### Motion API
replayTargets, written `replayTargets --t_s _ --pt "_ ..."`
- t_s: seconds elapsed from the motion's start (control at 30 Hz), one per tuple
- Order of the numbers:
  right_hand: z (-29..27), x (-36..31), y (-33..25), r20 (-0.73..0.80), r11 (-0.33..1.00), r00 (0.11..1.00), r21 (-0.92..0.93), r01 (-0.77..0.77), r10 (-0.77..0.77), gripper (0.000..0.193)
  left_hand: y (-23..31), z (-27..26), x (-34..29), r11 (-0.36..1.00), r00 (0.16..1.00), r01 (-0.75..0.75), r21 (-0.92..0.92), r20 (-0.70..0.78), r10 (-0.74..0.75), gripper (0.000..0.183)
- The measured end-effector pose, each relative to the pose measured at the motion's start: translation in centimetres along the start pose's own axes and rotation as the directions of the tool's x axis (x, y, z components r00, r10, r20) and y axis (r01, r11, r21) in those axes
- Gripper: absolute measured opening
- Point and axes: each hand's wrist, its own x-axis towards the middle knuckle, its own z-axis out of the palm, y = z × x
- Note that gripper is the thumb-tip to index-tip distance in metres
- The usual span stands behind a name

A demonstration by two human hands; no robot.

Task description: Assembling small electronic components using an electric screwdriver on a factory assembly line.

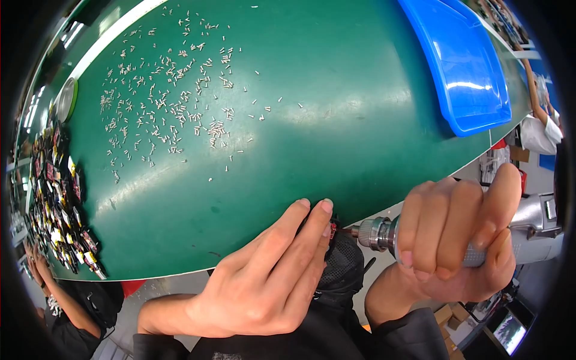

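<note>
My right hand (pixel 453 237) is wrapped round a silver-grey power screwdriver (pixel 377 234), which lies sideways with its bit pointing left. The bit's tip meets, or nearly meets, a small dark part with some red on it (pixel 333 229) at the table's front edge. My left hand (pixel 264 282) pinches that part, its fingers long and close together; they hide most of it. Farther off, many small silver screws (pixel 177 75) lie scattered over the left half of the green table (pixel 324 66).
A blue plastic tray (pixel 471 84) stands at the far right edge. Along the left edge lies a heap of small black parts with yellow and white bits (pixel 57 210), near a round green-rimmed dish (pixel 67 101). Another person's hands (pixel 37 264) are beside the heap; someone else (pixel 540 129) is at right.
</note>
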Motion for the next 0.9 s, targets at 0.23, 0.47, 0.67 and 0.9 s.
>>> replayTargets --t_s 0.23,0.47,0.67,0.9 --pt "0.6 0.9 0.4 0.107 0.997 0.993 -0.053 -0.049 0.054 0.02 -0.8 -0.3 0.2 0.994 0.995 -0.096 0.061 0.031 0.094 0.015" --pt "2.1 1.0 0.3 0.076 0.979 0.997 -0.205 -0.015 0.031 0.023 -0.9 -1.2 0.4 0.995 0.994 -0.098 -0.009 0.043 0.098 0.027" --pt "2.3 1.9 2.9 0.342 0.989 0.928 0.06 0.136 -0.148 0.024 -1.0 -1.4 -1.8 0.993 0.999 -0.011 -0.116 0.047 0.017 0.037" --pt "0.0 0.9 1.2 0.146 0.908 0.958 0.379 0.177 -0.248 0.016 -1.3 -7.1 -5.2 0.989 0.975 0.14 -0.036 -0.167 -0.144 0.043"
